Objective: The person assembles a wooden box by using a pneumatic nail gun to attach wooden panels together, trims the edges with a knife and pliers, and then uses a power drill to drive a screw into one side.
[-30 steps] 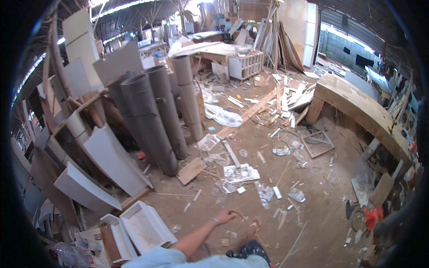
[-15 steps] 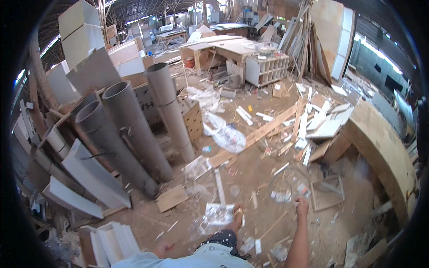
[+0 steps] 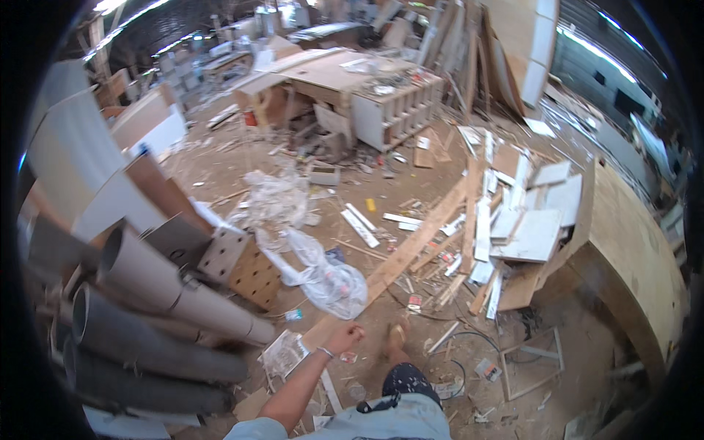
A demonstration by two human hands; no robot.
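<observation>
My left hand (image 3: 345, 338) swings out in front of me, a pale band round its wrist, its fingers loosely curled in with nothing seen in them. Below it on the ground lies a long wooden plank (image 3: 418, 246). Just beyond the hand is a heap of clear plastic bags (image 3: 326, 282), apart from the fingers as far as I can tell. My right hand is out of view. One sandalled foot (image 3: 397, 339) steps forward beside the plank's near end.
Several big tubes (image 3: 147, 334) lean at the left, near a box with round holes (image 3: 253, 282). White board offcuts (image 3: 532, 231) pile up at the right, beside a curved wooden panel (image 3: 634, 253). A workbench with compartments (image 3: 389, 117) stands ahead. A wooden frame (image 3: 532, 363) lies on the ground.
I have walked forward and my view has shifted, so the bench and plastic bags appear nearer. My left hand has swung forward; my right hand has dropped out of view.
</observation>
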